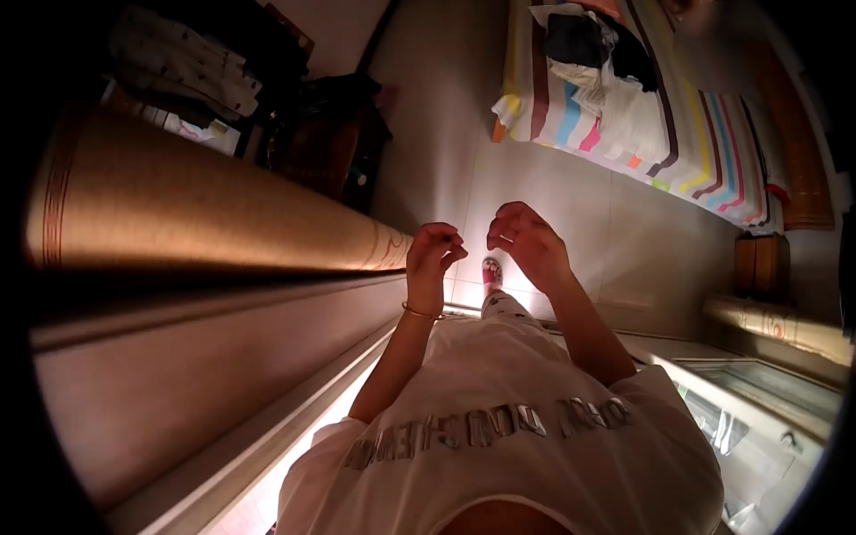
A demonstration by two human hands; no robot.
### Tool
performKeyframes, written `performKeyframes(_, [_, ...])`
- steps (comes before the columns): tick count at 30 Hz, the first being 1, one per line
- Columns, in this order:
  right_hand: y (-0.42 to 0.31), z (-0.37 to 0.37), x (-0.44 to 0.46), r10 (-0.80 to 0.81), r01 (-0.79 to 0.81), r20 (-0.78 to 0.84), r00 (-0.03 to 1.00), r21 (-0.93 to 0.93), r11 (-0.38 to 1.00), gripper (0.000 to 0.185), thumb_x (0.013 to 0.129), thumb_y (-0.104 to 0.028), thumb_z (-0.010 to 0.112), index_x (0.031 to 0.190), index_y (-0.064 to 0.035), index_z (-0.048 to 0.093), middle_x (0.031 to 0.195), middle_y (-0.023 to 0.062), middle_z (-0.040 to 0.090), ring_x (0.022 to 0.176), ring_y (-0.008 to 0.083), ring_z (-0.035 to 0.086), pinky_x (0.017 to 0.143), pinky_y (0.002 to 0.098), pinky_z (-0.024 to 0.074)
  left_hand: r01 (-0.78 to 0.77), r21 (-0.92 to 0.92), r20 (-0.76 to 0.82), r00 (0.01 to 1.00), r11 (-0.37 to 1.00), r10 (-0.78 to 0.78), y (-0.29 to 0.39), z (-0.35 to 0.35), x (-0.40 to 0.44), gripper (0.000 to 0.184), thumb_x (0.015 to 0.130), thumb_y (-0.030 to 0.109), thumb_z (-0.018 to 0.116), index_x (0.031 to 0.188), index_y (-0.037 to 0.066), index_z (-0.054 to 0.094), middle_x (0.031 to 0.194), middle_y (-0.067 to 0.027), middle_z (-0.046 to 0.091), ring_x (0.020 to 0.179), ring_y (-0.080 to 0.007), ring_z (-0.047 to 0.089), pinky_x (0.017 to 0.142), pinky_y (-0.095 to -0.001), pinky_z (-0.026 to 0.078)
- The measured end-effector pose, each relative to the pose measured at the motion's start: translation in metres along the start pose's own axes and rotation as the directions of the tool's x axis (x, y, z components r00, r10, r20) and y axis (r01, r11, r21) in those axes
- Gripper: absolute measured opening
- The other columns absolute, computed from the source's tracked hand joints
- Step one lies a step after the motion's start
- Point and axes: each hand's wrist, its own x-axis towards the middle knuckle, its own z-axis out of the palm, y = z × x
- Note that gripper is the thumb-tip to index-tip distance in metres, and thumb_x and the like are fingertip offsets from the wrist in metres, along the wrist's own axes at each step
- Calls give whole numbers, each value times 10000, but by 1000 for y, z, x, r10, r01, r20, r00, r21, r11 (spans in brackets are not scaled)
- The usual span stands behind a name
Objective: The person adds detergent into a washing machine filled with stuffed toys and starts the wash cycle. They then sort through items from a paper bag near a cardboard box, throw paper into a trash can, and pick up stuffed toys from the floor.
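Note:
My left hand (434,252), with a bracelet (422,311) on its wrist, is raised in front of my body, its fingers curled in towards the thumb. A small gap separates it from my right hand (530,247), whose fingers are also bent in towards the thumb. Anything between the fingertips of either hand is too small to make out. Beside my left hand is the end of a long tan rolled mat (223,201). Below the hands my white shirt (499,392) shows, with shiny lettering.
A bed with a striped cover (695,134) stands at the upper right, with dark and light clothes (593,49) on it. Dark furniture (330,147) is at the upper left. Glass panels (758,419) are at the lower right. My foot (492,272) is on the tiled floor (571,205).

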Motion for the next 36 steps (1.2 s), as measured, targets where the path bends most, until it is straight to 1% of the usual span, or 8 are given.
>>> performKeyframes(6, [-40,-24,62,44,-44,-26,999,8,999,294,895,-212,495,1111,-13,516,954,128,616,920,231,585,842,379,445,8,-10,11,1000,1000,-8,16,20,75,160,848,65,492,994,63,558,901,-54,575,787,-143,569,779,-304,483])
performKeyframes(9, [-47,-35,99,77,-77,22,997,10,997,299,892,-215,507,1109,-10,518,958,127,617,924,232,587,843,379,448,-37,-29,4,999,999,37,25,17,109,140,861,64,491,978,69,567,886,-54,578,785,-147,566,750,-289,479])
performKeyframes(12, [-53,-36,141,139,-138,31,990,-22,990,314,879,-261,474,1089,-29,501,960,119,599,919,230,552,846,365,414,-64,-21,-50,997,998,63,40,12,135,129,869,68,497,978,65,566,884,-54,580,790,-145,566,744,-283,485])
performKeyframes(24, [-50,-19,332,334,-312,361,871,-120,943,309,917,-274,498,1110,-35,535,978,113,614,924,209,577,850,358,433,-224,-25,-236,948,974,212,104,-23,237,179,864,31,441,1000,25,557,913,-67,572,841,-143,573,792,-288,494])
performKeyframes(28, [-37,-12,367,459,-459,449,766,-117,881,296,914,-229,441,1137,-42,497,987,93,590,953,205,556,863,365,415,-320,-26,-398,872,947,284,112,-25,236,190,869,48,440,1021,15,550,931,-75,578,848,-163,578,799,-292,483])
performKeyframes(31, [-32,-8,393,549,-529,550,629,-215,821,291,907,-227,443,1131,-50,501,981,81,587,944,201,555,863,363,420,-343,6,-521,801,939,296,102,-29,226,189,882,87,460,1036,21,547,950,-77,582,849,-167,580,811,-290,467])
performKeyframes(35, [-32,-5,406,653,-630,630,419,-317,709,287,898,-231,467,1110,-43,515,950,88,593,918,207,556,859,360,425,-518,45,-718,578,854,388,73,-2,208,160,924,124,473,1036,36,548,933,-44,572,841,-138,574,810,-282,466])
performKeyframes(36, [-35,-3,407,680,-648,638,362,-352,676,287,896,-231,473,1106,-41,518,943,92,594,914,209,556,858,359,425,-532,17,-765,538,847,354,64,11,204,154,921,118,472,1031,40,546,922,-41,565,834,-133,572,808,-275,468])
